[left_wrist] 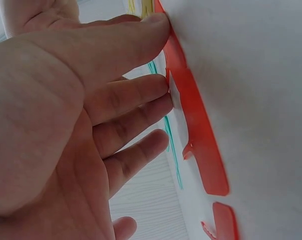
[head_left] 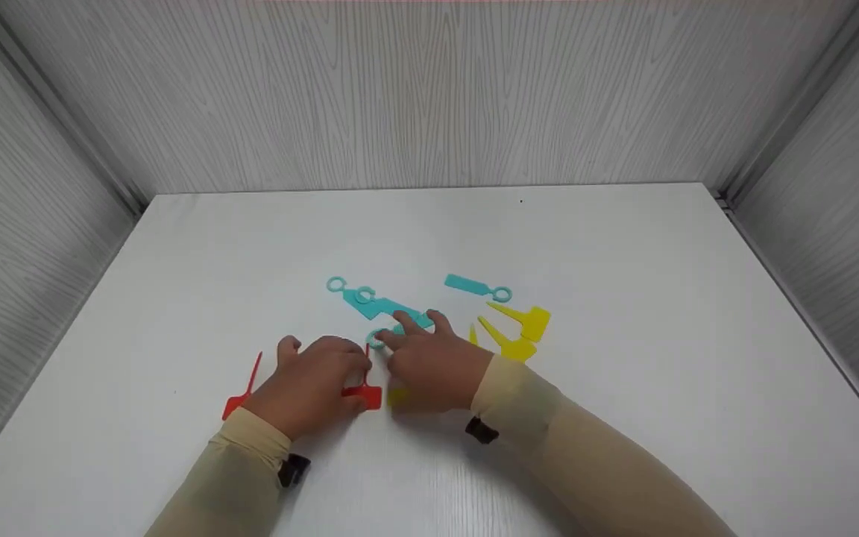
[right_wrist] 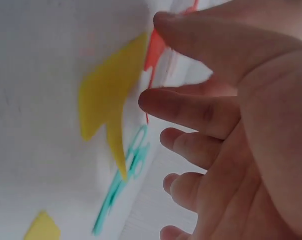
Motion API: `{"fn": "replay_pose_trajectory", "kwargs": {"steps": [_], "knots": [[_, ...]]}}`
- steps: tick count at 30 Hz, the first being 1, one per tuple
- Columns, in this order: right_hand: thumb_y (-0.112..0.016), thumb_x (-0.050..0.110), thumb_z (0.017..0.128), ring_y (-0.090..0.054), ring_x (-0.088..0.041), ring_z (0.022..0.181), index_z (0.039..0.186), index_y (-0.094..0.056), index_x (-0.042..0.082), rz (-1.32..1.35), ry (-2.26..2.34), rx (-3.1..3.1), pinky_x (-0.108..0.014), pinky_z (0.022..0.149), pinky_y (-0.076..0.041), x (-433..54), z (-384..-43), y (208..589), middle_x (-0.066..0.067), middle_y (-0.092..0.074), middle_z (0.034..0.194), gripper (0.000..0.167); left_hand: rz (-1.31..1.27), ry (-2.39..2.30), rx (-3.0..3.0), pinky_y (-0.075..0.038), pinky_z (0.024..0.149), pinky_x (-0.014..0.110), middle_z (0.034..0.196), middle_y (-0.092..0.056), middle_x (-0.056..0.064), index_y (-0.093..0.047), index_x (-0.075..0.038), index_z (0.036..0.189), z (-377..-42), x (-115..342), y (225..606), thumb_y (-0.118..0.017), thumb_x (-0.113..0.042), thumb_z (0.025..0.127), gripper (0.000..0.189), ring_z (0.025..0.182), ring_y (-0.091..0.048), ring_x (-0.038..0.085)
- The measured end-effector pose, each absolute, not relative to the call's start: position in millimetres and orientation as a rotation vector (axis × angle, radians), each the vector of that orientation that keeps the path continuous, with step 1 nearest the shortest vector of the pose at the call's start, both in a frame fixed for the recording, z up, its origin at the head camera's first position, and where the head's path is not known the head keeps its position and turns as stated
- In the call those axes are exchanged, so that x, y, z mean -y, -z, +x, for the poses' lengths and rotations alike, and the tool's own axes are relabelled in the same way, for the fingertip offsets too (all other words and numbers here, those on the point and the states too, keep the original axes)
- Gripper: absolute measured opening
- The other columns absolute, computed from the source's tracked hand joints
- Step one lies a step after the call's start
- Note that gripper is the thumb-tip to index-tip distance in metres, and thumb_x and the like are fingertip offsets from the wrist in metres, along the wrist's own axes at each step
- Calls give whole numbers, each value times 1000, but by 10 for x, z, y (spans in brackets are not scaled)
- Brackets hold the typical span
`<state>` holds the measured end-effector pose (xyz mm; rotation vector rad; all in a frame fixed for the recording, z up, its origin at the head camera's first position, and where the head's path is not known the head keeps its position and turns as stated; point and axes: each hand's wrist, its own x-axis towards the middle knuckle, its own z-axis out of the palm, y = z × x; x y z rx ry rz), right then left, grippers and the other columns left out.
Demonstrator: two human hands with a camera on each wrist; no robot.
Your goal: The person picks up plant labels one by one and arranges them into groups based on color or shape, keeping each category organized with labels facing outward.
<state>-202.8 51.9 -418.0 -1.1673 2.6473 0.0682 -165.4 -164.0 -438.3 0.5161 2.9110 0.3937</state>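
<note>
Flat red T-shaped plant labels (head_left: 372, 397) lie by my left hand (head_left: 314, 384). Its thumb touches one red label (left_wrist: 177, 52) in the left wrist view, with the fingers stretched out nearly straight and a larger red label (left_wrist: 203, 135) beside them. My right hand (head_left: 437, 365) reaches over the table with spread, slightly bent fingers. Just beside its thumb and index finger lies a yellow T-shaped label (right_wrist: 103, 92), mostly hidden under the hand in the head view. The right fingertips are close to teal labels with ring ends (head_left: 397, 309).
Another red label (head_left: 236, 403) lies left of the left hand. Right of the right hand are yellow labels (head_left: 534, 322), with a teal ring-ended label (head_left: 467, 283) behind them. The white table (head_left: 608, 253) has grey wood-grain panels (head_left: 429, 97) around it.
</note>
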Motion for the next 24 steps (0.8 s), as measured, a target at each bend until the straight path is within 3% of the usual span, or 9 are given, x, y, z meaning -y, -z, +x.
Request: {"fn": "replay_pose_trajectory", "kwargs": {"steps": [3,7,13,24], "knots": [[-86,47,95,-21,-41,168,128,-83,19,-1108,-33,-2670,-73,128,-24,-712,-2081,4120,-5,-47,173,43,516,-382,-2907,-26,115,76,139,-72,0,-79,-22,135,-1650,1632,4369,-98,-36,85,55,146,-53,26],[-88,49,93,-19,-44,168,126,-85,17,-1008,-1,-2701,-74,128,-20,-1017,-2150,4092,-8,-44,175,46,504,-366,-2896,-25,116,76,142,-71,1,-77,-20,140,-1646,1623,4364,-97,-36,86,59,147,-52,27],[-88,49,92,-24,-52,164,111,-87,13,-950,-36,-2731,-75,125,-24,-1398,-2207,4178,-12,-47,170,41,505,-353,-2887,-24,117,75,145,-70,2,-76,-21,142,-1647,1623,4379,-96,-37,87,61,147,-52,27],[-76,30,95,-26,-52,162,116,-86,9,-931,-43,-2742,-75,124,-26,-1585,-2185,4293,-15,-50,166,32,521,-347,-2902,-26,116,77,143,-71,2,-76,-21,140,-1643,1639,4385,-96,-37,87,59,146,-52,27]]}}
